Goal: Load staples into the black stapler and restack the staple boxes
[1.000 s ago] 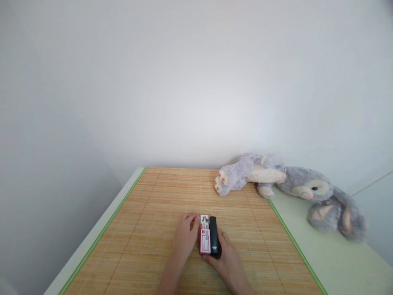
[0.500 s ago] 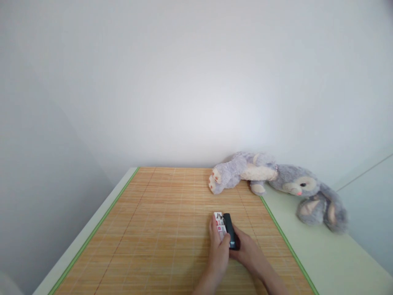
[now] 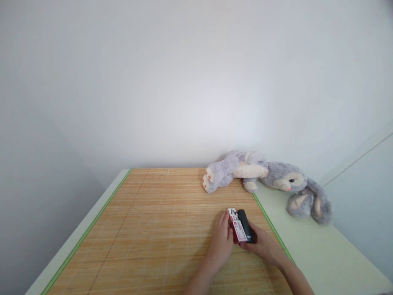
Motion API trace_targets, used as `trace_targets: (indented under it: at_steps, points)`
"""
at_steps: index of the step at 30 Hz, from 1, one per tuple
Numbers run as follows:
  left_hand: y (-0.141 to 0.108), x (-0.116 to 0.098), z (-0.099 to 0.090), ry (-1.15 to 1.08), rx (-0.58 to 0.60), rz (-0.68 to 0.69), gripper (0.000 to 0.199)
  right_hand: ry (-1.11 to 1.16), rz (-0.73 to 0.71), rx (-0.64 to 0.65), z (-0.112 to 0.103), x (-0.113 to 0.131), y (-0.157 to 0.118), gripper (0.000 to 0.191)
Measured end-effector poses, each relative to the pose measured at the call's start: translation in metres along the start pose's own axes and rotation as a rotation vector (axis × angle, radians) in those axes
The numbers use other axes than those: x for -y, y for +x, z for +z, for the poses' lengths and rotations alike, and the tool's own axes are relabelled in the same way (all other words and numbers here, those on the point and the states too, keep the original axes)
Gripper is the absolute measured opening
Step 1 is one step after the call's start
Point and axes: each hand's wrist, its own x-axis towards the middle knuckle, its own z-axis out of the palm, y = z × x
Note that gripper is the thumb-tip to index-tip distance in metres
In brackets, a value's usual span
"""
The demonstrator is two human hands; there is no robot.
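Observation:
A dark stapler (image 3: 245, 225) lies side by side with small white and red boxes (image 3: 240, 230), near the right side of the bamboo mat. My right hand (image 3: 260, 241) grips the stapler from the right, its fingers around the far side and near end. Along the boxes' left side rests my left hand (image 3: 222, 237), fingers stretched out and thumb off the top. Its fingertips seem to touch the boxes. The upper box carries a printed label, too small to read; another white box end (image 3: 232, 212) shows a dark picture.
Behind the hands, a grey plush rabbit (image 3: 250, 170) lies on its side against the white wall (image 3: 172, 90). The bamboo mat (image 3: 147, 229) has green edging and covers much of the pale table (image 3: 319, 254).
Both hands have moved right with the stapler and boxes. My left thumb has come off the top of the boxes, baring more of the label. The view has shifted slightly.

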Motion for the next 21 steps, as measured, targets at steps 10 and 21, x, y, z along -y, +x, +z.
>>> trace_targets:
  at_steps: [10,21]
  points:
    - [-0.002,0.003,-0.022,0.229,0.093,0.13,0.085,0.019,-0.014,-0.005,-0.008,-0.005,0.0,0.081]
    - [-0.03,0.004,-0.048,0.315,0.056,0.133,0.077,-0.073,0.046,-0.132,-0.023,-0.007,-0.014,0.107]
